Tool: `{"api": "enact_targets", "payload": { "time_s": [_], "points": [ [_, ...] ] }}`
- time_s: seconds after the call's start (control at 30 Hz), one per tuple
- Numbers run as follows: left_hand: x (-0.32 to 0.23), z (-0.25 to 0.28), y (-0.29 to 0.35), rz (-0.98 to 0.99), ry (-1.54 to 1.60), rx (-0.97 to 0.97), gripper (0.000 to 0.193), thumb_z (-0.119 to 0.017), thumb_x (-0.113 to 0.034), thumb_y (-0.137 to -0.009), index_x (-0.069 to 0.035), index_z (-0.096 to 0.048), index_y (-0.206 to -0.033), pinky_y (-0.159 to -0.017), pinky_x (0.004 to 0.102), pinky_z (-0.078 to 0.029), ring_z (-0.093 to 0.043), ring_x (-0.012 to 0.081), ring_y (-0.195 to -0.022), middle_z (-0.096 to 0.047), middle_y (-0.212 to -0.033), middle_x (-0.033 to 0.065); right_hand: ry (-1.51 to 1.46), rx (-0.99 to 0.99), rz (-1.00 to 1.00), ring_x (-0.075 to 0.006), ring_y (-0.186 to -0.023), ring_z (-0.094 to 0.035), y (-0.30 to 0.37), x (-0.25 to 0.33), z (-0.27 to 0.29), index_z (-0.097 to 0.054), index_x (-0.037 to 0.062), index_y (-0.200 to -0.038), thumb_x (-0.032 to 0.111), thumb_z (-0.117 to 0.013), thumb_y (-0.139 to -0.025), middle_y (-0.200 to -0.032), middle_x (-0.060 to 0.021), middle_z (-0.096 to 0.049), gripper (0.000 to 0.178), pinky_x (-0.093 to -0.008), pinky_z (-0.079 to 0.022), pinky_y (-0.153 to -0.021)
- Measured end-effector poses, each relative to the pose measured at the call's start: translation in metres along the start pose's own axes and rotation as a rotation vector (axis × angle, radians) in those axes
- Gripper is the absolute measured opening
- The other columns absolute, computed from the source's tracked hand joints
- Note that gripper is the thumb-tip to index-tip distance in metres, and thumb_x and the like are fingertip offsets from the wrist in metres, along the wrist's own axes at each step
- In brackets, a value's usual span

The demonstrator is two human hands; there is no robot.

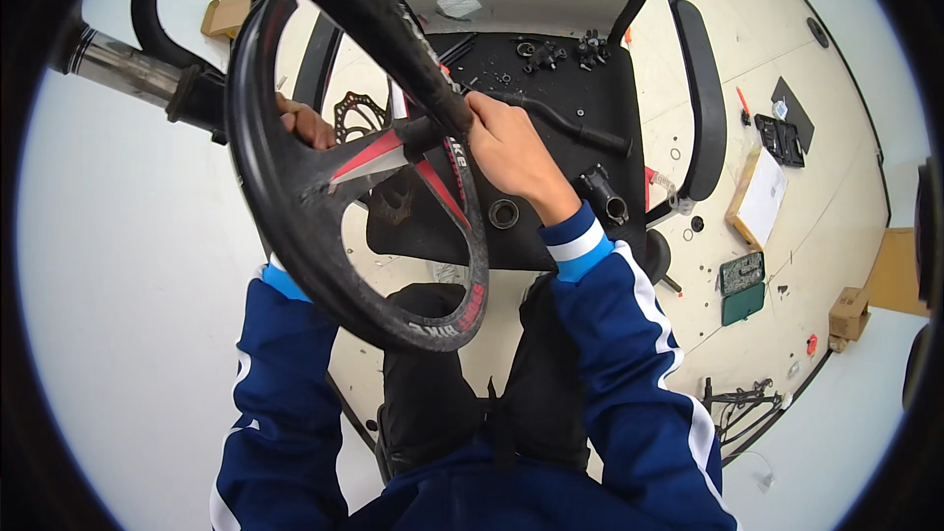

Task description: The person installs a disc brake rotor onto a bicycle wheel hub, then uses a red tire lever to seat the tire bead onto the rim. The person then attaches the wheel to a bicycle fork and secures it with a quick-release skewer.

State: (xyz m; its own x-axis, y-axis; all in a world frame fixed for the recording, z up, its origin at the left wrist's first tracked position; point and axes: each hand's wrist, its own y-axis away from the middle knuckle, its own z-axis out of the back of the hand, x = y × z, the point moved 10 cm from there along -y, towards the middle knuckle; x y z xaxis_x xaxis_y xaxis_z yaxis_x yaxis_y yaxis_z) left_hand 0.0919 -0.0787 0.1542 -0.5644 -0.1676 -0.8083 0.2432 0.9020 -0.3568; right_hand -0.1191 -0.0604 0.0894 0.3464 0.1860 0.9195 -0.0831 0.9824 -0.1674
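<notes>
A black bicycle wheel (295,187) with red and grey spokes is held up in front of me, fitted between the legs of a black fork (369,10). My right hand (511,152) is closed around the fork leg beside the wheel's hub. My left hand (307,123) grips behind the rim on the far side, mostly hidden by the wheel. A disc brake rotor (356,116) shows through the wheel.
A black office chair seat (590,88) in front of me carries a handlebar (570,123), a stem (605,195), a bearing ring (503,213) and small bolts. Its armrest (703,88) stands at right. Cardboard boxes (851,315), a tool case (742,285) and small parts lie on the floor.
</notes>
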Motion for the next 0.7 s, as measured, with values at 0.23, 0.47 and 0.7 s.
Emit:
{"api": "enact_targets", "payload": {
  "time_s": [0.23,0.47,0.7],
  "points": [
    [0.04,0.056,0.007,0.008,0.31,-0.363,0.053,-0.044,-0.057,-0.084,-0.006,-0.057,-0.078,-0.043,0.0247,-0.043,-0.053,0.0124,-0.054,-0.055,-0.066,0.0048,0.006,0.084,0.005,-0.0444,-0.082,-0.058,0.001,0.003,0.005,-0.053,-0.0036,-0.092,0.014,-0.046,-0.089,-0.081,-0.0263,-0.06,0.02,-0.0474,-0.044,-0.073],
    [0.022,0.034,0.004,-0.023,0.221,-0.319,0.047,-0.04,-0.047,-0.09,-0.005,-0.056,-0.078,-0.045,0.0243,-0.046,-0.055,0.0147,-0.051,-0.057,-0.064,0.0072,0.035,0.104,0.1,-0.0375,-0.088,-0.058,0.01,0.004,-0.003,-0.045,0.0002,-0.117,0.013,-0.046,-0.094,-0.094,-0.0187,-0.059,0.026,-0.0415,-0.045,-0.081],
    [0.005,0.039,0.007,-0.085,0.128,-0.307,0.051,-0.035,-0.047,-0.092,-0.003,-0.05,-0.073,-0.039,0.0256,-0.035,-0.043,0.0157,-0.043,-0.048,-0.057,0.0078,0.05,0.082,0.183,-0.0414,-0.086,-0.057,0.002,0.013,-0.015,-0.047,0.0003,-0.105,0.015,-0.044,-0.095,-0.087,-0.0222,-0.059,0.017,-0.0447,-0.044,-0.075]
  ]
}}
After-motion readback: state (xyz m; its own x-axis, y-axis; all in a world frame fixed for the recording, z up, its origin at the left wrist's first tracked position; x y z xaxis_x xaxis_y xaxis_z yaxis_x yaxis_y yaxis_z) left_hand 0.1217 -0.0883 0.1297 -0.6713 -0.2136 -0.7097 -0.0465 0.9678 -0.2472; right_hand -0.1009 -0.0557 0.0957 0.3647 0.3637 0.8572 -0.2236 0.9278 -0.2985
